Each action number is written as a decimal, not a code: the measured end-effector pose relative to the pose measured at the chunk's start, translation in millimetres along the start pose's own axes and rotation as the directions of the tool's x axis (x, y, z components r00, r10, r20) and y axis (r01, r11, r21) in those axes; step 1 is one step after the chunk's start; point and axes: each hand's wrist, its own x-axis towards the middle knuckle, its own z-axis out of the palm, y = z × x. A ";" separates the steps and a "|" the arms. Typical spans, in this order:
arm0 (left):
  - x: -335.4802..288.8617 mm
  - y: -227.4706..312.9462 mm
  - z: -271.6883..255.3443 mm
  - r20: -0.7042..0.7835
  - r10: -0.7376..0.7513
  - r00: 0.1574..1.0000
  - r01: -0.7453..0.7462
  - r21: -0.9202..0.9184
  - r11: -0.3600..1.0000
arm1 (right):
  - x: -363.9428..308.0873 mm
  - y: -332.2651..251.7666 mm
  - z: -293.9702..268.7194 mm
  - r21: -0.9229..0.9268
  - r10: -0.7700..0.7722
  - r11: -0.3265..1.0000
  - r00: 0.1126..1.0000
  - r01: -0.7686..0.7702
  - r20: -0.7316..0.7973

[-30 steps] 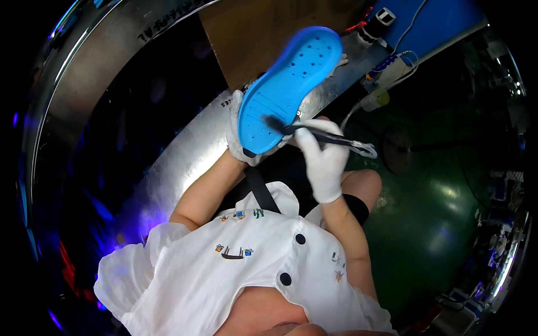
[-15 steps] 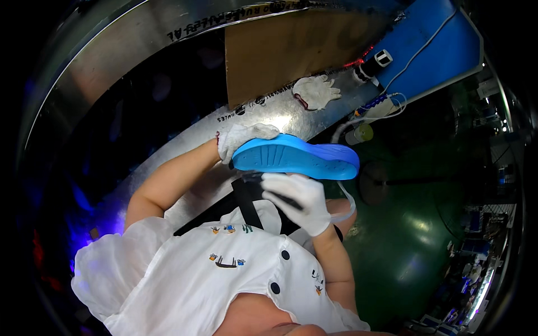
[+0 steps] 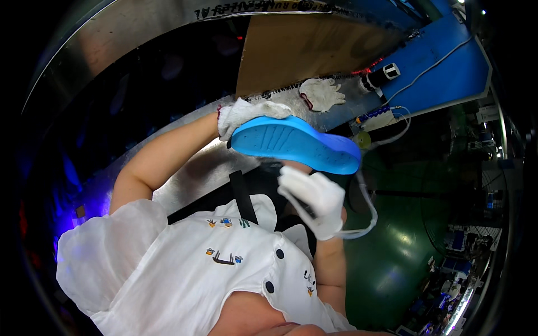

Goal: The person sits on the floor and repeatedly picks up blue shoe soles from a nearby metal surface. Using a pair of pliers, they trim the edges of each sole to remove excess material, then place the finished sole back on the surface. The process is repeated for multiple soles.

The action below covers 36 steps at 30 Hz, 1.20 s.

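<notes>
Left hand (image 3: 252,119) clamps blue sole (image 3: 291,144) at its left end; right hand (image 3: 315,199), fingers together on blurred brush (image 3: 271,166); step judged brushing; next stroke calls for steady support.

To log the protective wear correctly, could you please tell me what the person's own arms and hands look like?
The left hand wears an off-white fabric glove with a dark red cuff edge; the right hand wears a white glove, blurred. Both forearms are bare, and the left sleeve is white, puffed and sheer.
</notes>
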 end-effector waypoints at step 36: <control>-130.8 147.9 75.0 -0.392 0.565 0.726 -0.687 -0.440 0.578 | 3.7 -14.1 9.2 0.666 0.206 0.708 0.834 0.234 -0.512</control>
